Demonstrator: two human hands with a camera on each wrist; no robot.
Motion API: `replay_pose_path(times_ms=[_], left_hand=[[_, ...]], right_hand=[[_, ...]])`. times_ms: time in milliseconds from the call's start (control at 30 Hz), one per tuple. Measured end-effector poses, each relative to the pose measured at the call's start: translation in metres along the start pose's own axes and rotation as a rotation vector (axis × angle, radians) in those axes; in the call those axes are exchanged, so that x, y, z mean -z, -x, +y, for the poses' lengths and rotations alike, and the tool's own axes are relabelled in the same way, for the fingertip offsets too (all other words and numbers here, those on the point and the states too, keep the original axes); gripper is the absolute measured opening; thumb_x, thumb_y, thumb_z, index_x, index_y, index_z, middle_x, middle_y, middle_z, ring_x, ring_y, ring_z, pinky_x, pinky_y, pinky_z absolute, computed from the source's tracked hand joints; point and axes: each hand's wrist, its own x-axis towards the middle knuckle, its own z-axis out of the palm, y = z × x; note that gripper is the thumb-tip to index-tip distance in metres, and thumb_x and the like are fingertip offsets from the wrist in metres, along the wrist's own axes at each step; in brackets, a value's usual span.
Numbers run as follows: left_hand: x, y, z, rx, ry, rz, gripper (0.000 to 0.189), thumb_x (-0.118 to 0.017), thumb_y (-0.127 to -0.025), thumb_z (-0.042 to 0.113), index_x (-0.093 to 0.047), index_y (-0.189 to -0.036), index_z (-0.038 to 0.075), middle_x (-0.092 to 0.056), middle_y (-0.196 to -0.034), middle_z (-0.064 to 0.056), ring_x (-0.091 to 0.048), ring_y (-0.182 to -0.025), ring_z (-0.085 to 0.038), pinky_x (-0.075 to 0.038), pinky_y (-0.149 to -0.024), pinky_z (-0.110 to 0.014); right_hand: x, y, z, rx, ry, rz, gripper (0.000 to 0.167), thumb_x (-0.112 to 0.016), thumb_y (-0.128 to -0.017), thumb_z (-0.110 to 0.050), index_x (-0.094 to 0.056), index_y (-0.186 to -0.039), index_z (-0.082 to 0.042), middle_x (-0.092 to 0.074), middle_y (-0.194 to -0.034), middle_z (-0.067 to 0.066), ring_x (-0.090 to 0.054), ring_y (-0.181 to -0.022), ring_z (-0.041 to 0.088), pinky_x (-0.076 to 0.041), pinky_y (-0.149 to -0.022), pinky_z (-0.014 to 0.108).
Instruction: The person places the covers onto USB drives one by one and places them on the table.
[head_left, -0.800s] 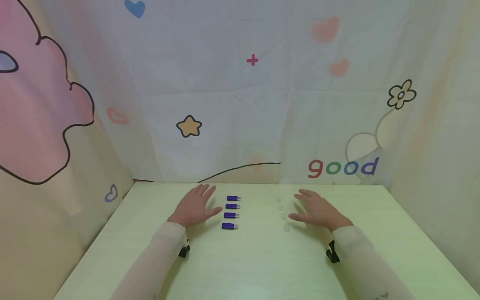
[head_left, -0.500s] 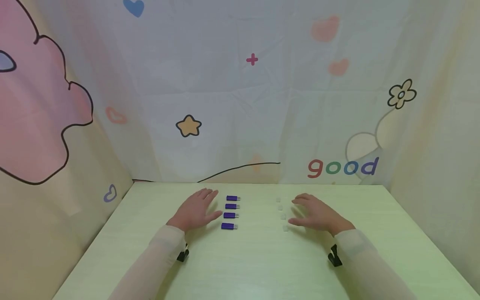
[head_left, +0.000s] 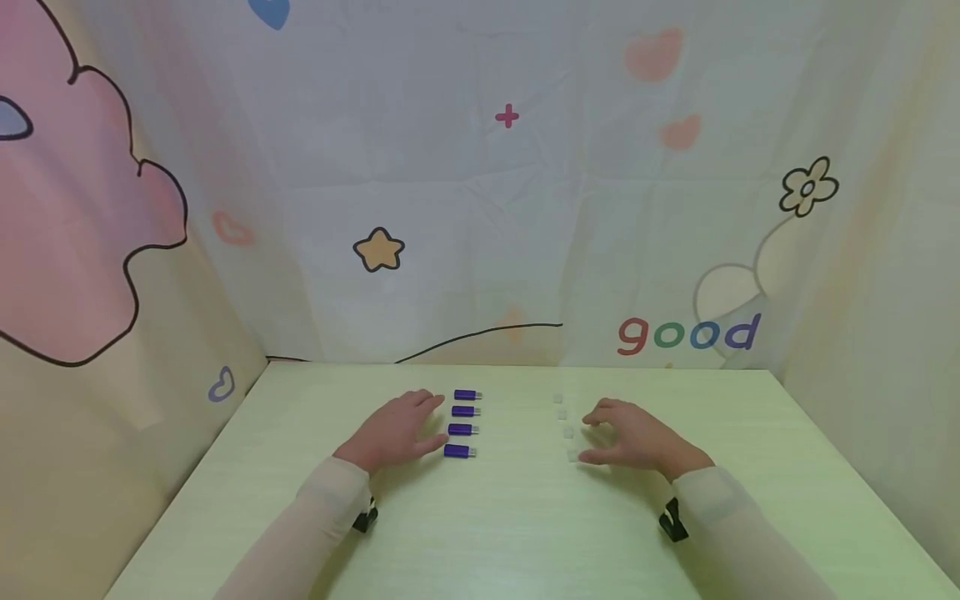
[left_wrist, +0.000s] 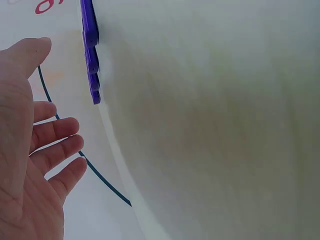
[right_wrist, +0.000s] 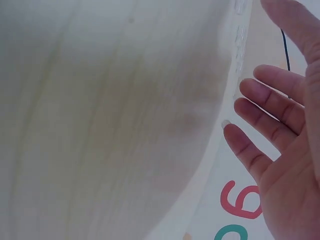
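Several purple USB flash drives (head_left: 460, 451) lie in a column left of the table's middle, their metal plugs pointing right. Facing them, several small clear pieces, perhaps caps (head_left: 568, 432), form a second column. My left hand (head_left: 395, 432) hovers just left of the drives, thumb and fingers spread apart and holding nothing. In the left wrist view the drives (left_wrist: 90, 32) appear end-on beyond that hand. To the right of the clear pieces is my right hand (head_left: 637, 436), with its thumb near the closest one and nothing in its grasp. Its fingers are loosely bent in the right wrist view.
The pale table (head_left: 517, 525) ends at a printed cloth backdrop (head_left: 480, 250), which also rises along both sides. Black straps (head_left: 672, 521) show at both wrists below the light sleeves.
Both hands have come slightly nearer the front and lower, and the right fingers have bent a little more. The drives and clear pieces stay in place.
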Motion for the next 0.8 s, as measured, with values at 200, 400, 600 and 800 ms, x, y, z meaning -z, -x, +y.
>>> replay_pose_path(times_ms=[200, 400, 600, 800], left_hand=[[-0.001, -0.002, 0.005, -0.044, 0.004, -0.009, 0.065, -0.066, -0.096, 0.051, -0.058, -0.142, 0.006, -0.060, -0.139, -0.010, -0.058, -0.128, -0.028, -0.047, -0.112, -0.043], [-0.001, -0.002, 0.012, -0.104, -0.003, -0.028, 0.054, -0.071, -0.094, 0.044, -0.065, -0.131, 0.005, -0.064, -0.128, -0.008, -0.061, -0.119, -0.024, -0.050, -0.108, -0.040], [-0.002, -0.003, 0.020, -0.148, -0.042, -0.037, 0.044, -0.074, -0.093, 0.043, -0.071, -0.122, 0.009, -0.066, -0.116, -0.002, -0.061, -0.106, -0.017, -0.053, -0.101, -0.035], [-0.007, -0.005, 0.024, -0.165, -0.081, -0.057, 0.033, -0.076, -0.092, 0.040, -0.074, -0.112, 0.014, -0.066, -0.109, 0.003, -0.056, -0.096, -0.011, -0.054, -0.094, -0.030]], right_hand=[[0.000, -0.001, -0.005, 0.000, -0.050, -0.031, 0.056, -0.087, -0.078, -0.049, -0.075, -0.118, -0.011, -0.067, -0.106, -0.005, -0.059, -0.097, 0.015, -0.054, -0.093, 0.040], [-0.003, -0.003, -0.007, 0.054, -0.085, -0.044, 0.040, -0.088, -0.080, -0.040, -0.078, -0.108, -0.014, -0.067, -0.096, -0.008, -0.058, -0.089, 0.013, -0.054, -0.085, 0.033], [-0.005, -0.005, -0.010, 0.091, -0.101, -0.053, 0.032, -0.088, -0.081, -0.031, -0.079, -0.105, -0.013, -0.068, -0.094, -0.009, -0.057, -0.086, 0.012, -0.054, -0.081, 0.031], [-0.006, -0.008, -0.014, 0.119, -0.101, -0.065, 0.026, -0.087, -0.082, -0.025, -0.079, -0.104, -0.013, -0.069, -0.092, -0.008, -0.057, -0.083, 0.011, -0.054, -0.077, 0.027]])
